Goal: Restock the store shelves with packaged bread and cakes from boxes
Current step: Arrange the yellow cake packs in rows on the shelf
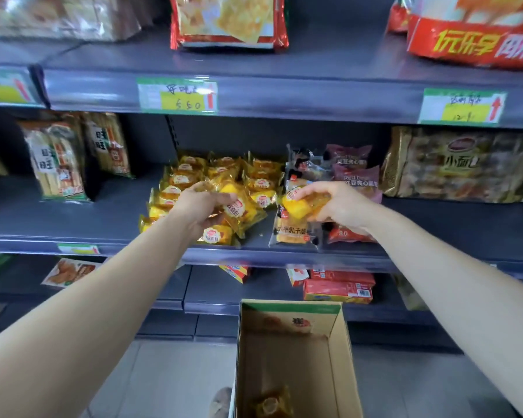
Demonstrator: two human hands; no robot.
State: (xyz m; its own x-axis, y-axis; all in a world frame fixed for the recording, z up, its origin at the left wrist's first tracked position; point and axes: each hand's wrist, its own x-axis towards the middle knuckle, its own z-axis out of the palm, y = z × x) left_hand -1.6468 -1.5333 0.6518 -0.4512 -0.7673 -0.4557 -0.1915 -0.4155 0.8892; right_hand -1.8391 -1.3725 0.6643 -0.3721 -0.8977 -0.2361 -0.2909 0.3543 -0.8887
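Head camera looks down at a brown cardboard box (340, 342) on the floor, close to the person's feet. The box is almost empty. I can see at least one yellow pack (271, 404) at the bottom of it, so only a little is left to take out. Both arms reach up from there to the middle shelf (73, 218). The left hand (200, 206) has its fingers curled around a yellow cake pack (239, 208), right at the front of the pile. The right hand (338, 206) grips another yellow cake (298, 206) and holds it just above the shelf, next to the pile. It might hold more than one, but I cannot tell. Behind the hands, the pile of yellow cakes (224, 173) is big and a bit messy, so I think most of this box is already on the shelf. Under the right hand lie clear packs of layered cake (293, 233), with red bean buns (357, 176) farther back. A big brown bread bag (459, 167) sits far to the right, and tall cracker bags (55, 164) stand far to the left. Up high, the top shelf (314, 86) has a price tag (177, 95) and more bags. What is left, I think, is to put down these two cakes, empty the box and tidy the pile.
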